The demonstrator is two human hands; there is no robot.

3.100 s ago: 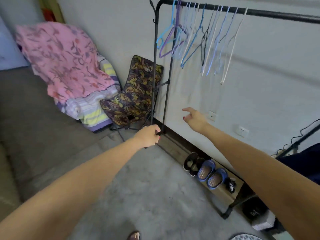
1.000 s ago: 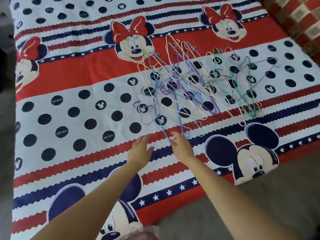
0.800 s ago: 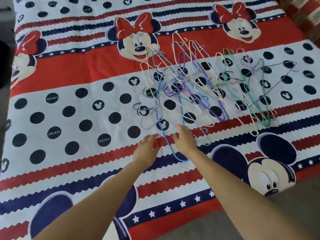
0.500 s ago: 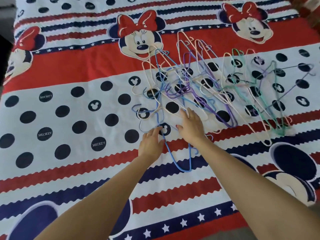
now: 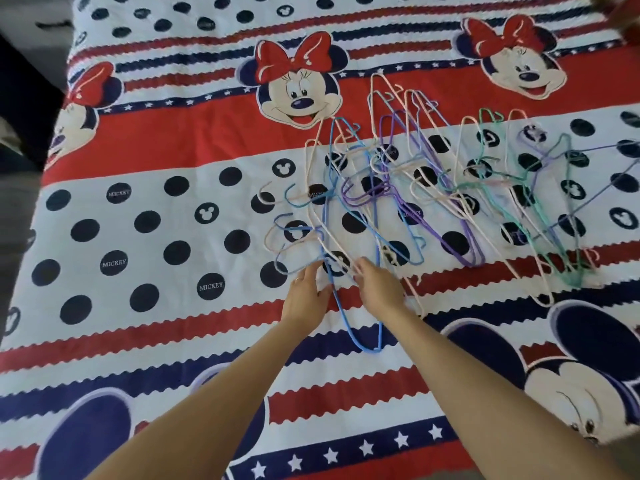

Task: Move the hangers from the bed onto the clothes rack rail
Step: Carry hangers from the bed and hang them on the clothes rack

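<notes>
Meanwhile, left hand and right hand, fingers relaxed and extended, flank a blue hanger beside the tangled hangers on the bed.

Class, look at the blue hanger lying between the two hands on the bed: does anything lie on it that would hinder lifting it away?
Yes. The blue hanger is free at its near end, between the left hand and right hand. Farther up, cream hangers and purple hangers cross it in the tangle, so it may drag them along.

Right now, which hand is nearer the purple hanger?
Right. The right hand lies just left of and below the purple hanger; the left hand sits farther left, beyond the blue hanger.
</notes>
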